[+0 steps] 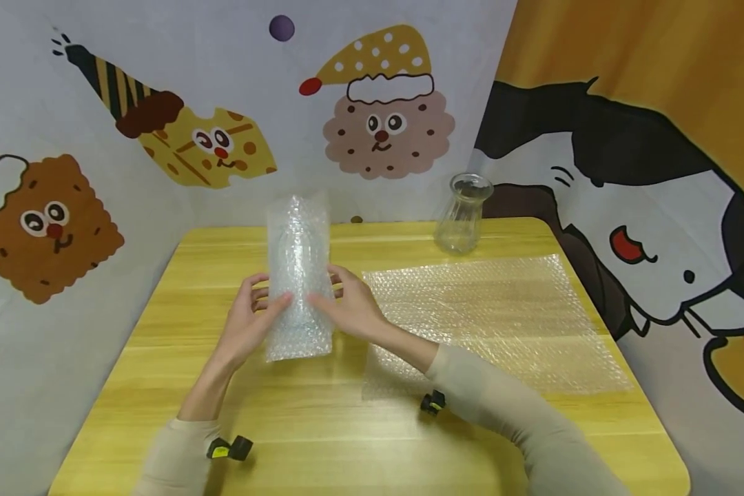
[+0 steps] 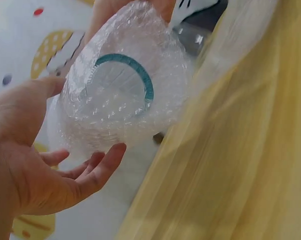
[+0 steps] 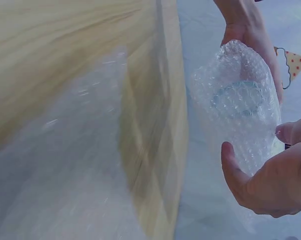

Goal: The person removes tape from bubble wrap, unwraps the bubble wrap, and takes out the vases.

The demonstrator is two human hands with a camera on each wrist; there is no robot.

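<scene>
Both hands hold a tall bubble-wrapped bundle [image 1: 297, 255] over the left half of the table, its top leaning away. My left hand [image 1: 244, 324] grips its left side, thumb across the front and fingers behind. On the opposite side my right hand [image 1: 352, 303] holds it the same way. Through the folded lower end, a teal ring [image 2: 123, 58] and a round clear base show in the left wrist view. The layers of wrap hide the rest of what is inside.
A flat sheet of bubble wrap [image 1: 490, 324] lies on the right of the wooden table [image 1: 322, 441]. Behind it, near the back edge, stands a clear glass vase [image 1: 459, 227] with a flared rim. A cartoon-printed cloth [image 1: 223, 41] hangs behind the table.
</scene>
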